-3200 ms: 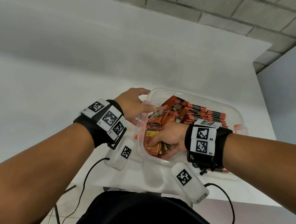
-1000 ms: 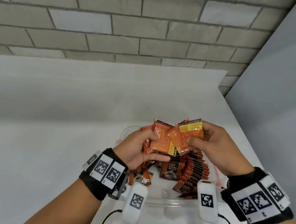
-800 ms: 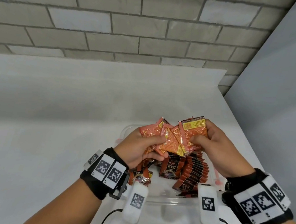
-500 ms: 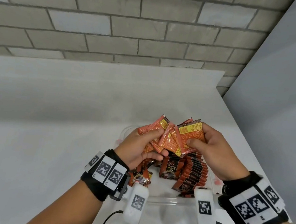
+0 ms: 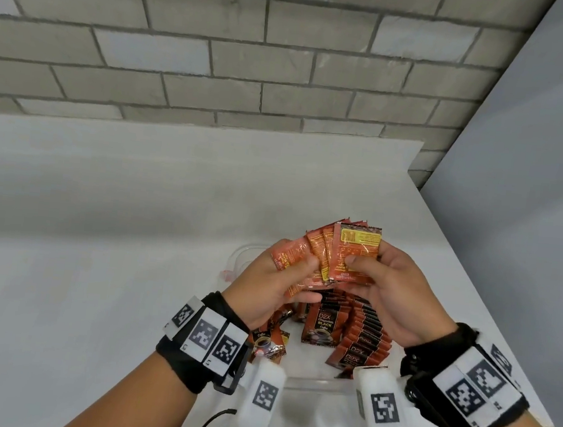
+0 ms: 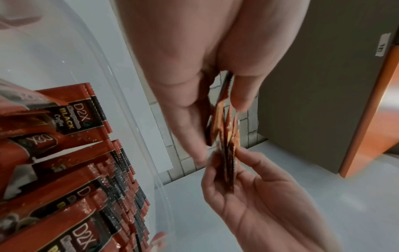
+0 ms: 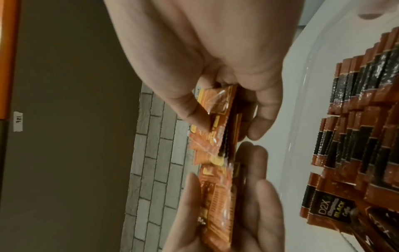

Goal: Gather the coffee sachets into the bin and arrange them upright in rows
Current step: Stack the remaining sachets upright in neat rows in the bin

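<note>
A fan of orange coffee sachets (image 5: 334, 256) is held up above the clear plastic bin (image 5: 241, 254). My left hand (image 5: 277, 281) grips the fan's left side, thumb over the fronts. My right hand (image 5: 379, 288) pinches the right-most sachets (image 7: 215, 129) between thumb and fingers. The left wrist view shows the bundle edge-on (image 6: 224, 136) between both hands. In the bin, rows of red-and-black sachets (image 5: 361, 338) stand upright, and a few loose ones (image 5: 267, 343) lie at the near left.
The bin sits near the front right corner of a white table (image 5: 99, 230). A grey brick wall (image 5: 220, 52) runs behind it and a grey panel (image 5: 532, 203) stands at the right. Cables hang below the table's near edge.
Both hands lifted a bundle of sachets out of the bin. Over the last second they have drawn the fanned sachets closer together and squared them.
</note>
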A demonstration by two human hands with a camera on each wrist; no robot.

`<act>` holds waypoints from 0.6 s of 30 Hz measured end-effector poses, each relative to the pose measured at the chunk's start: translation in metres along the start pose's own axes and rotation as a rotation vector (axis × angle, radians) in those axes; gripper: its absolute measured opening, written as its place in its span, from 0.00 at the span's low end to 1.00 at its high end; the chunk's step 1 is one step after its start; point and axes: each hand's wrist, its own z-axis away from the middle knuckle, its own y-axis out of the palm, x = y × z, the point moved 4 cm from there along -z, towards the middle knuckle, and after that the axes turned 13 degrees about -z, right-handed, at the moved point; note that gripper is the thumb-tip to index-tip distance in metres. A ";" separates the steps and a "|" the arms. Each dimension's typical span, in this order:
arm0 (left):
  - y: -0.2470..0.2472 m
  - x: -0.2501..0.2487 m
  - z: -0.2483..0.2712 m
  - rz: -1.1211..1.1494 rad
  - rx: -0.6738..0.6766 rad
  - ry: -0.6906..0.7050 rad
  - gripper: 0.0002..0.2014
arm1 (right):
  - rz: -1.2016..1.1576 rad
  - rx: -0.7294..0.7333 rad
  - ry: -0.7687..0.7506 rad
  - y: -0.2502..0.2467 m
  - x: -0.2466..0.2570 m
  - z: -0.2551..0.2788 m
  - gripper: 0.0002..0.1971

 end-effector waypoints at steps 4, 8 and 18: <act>-0.001 -0.005 -0.002 0.082 -0.037 0.041 0.16 | -0.125 -0.045 0.008 -0.004 0.000 -0.002 0.12; -0.003 -0.006 -0.002 0.062 -0.066 0.106 0.13 | -0.282 -0.051 0.083 -0.002 -0.006 -0.002 0.14; 0.004 -0.014 -0.003 -0.036 -0.019 0.098 0.24 | -0.129 0.006 0.026 0.010 0.005 0.000 0.16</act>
